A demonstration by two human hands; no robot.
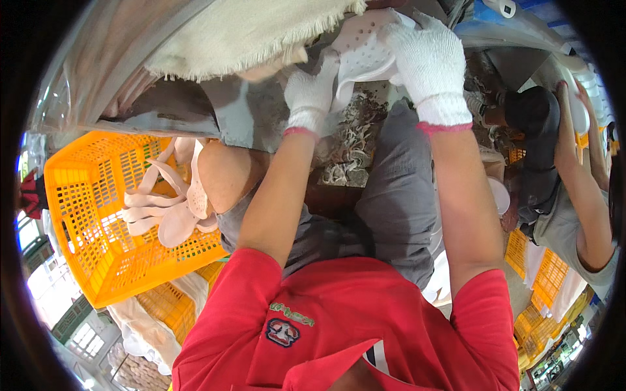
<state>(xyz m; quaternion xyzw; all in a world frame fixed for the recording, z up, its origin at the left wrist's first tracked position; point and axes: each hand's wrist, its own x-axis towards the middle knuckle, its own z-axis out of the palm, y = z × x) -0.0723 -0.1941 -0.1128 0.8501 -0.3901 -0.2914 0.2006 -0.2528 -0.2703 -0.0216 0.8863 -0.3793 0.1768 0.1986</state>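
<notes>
My two hands wear white knitted gloves with pink cuffs. Between them, at the top of the view, is a white moulded piece [366,49] dotted with round holes, shaped like a clog upper. My left hand [310,94] is closed at its left edge, with the fingertips partly hidden. From the right, my right hand [429,65] grips the piece, its fingers bent over the upper edge. A curved white flap hangs from the piece beside my left hand. Below lie thin white trimmings [349,137], in a heap on a dark surface between my knees.
An orange slatted basket [78,215] stands by my left knee, holding several pale strap-like and perforated pieces [176,221]. A frayed cream cloth [241,39] drapes over the grey worktop's edge. At the right, another person's arm [587,202] shows near more orange baskets [548,277].
</notes>
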